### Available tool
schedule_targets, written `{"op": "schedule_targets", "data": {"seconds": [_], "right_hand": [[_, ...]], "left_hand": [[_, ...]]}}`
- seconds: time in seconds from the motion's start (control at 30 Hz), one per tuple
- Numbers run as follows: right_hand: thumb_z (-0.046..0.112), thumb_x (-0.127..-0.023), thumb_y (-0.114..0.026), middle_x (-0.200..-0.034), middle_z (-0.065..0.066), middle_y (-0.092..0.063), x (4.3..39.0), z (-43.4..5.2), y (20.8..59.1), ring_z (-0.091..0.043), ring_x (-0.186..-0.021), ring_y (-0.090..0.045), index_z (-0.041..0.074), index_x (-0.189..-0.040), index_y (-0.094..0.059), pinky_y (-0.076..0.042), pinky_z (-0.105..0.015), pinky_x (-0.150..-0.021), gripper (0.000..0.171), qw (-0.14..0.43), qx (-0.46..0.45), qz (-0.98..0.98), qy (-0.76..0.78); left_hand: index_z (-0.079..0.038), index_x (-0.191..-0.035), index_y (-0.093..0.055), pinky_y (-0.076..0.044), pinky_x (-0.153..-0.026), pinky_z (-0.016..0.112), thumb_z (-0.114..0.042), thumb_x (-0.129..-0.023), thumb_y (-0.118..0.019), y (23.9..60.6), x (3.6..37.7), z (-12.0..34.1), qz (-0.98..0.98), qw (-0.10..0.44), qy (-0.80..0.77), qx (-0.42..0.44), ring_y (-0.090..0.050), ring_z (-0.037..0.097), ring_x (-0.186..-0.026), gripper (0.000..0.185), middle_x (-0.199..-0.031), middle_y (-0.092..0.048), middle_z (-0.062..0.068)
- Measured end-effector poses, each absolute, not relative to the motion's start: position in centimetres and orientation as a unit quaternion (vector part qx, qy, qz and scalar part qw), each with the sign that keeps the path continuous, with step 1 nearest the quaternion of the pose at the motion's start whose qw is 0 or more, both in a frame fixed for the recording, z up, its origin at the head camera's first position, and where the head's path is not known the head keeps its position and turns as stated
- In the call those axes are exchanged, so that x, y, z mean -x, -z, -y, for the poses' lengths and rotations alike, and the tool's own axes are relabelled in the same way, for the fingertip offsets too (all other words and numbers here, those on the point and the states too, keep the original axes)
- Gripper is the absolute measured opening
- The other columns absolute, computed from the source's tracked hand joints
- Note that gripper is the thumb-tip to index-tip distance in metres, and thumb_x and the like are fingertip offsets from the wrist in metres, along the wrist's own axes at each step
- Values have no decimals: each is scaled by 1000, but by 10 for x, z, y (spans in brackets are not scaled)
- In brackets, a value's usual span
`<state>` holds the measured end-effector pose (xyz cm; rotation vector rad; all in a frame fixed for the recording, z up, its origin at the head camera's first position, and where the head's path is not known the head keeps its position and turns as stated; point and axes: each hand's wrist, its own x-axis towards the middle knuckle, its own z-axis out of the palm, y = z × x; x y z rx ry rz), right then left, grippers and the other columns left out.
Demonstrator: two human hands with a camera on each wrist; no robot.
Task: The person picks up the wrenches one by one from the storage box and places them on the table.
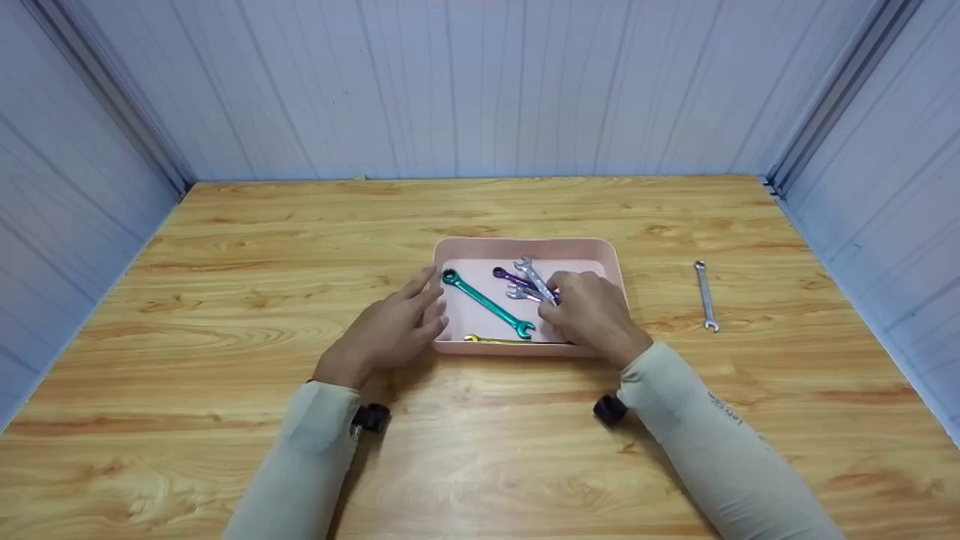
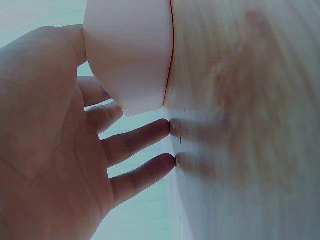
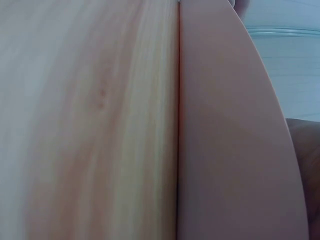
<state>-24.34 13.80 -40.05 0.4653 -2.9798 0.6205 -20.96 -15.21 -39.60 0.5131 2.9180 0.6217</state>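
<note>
A wooden table with a light grain stands inside pale blue panelled walls, and a pink tray sits in its middle, a silver wrench lying well apart to the right. The left hand rests with straight fingers against the tray's left wall, while the right hand pinches a silver spanner inside the tray, near a purple wrench, a green wrench and a yellow one. Small dark writing on the right sleeve is too small to read.

Wooden table: pink tray, silver wrench.
</note>
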Motion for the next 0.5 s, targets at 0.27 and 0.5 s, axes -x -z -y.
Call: {"op": "schedule_targets", "data": {"seconds": [0.27,0.5], "right_hand": [[19,-89,-65,-60,0,-56,244,-139,399,-14,-47,-48,4,-109,-70,-31,-28,-43,25,29,-140,963,-230],[18,-91,-65,-68,-3,-59,246,-138,397,-11,-50,-52,6,-108,-68,-36,-23,-42,21,-37,-96,934,-341]], "left_hand": [[-15,-155,-39,-30,-115,48,-43,-106,-42,396,210,151,-963,60,-204,-168,-31,28,-146,57,-168,-11,-1],[-14,-155,-39,-30,-115,48,-42,-106,-43,396,210,152,-962,57,-205,-174,-31,29,-146,56,-168,-12,0]]}}
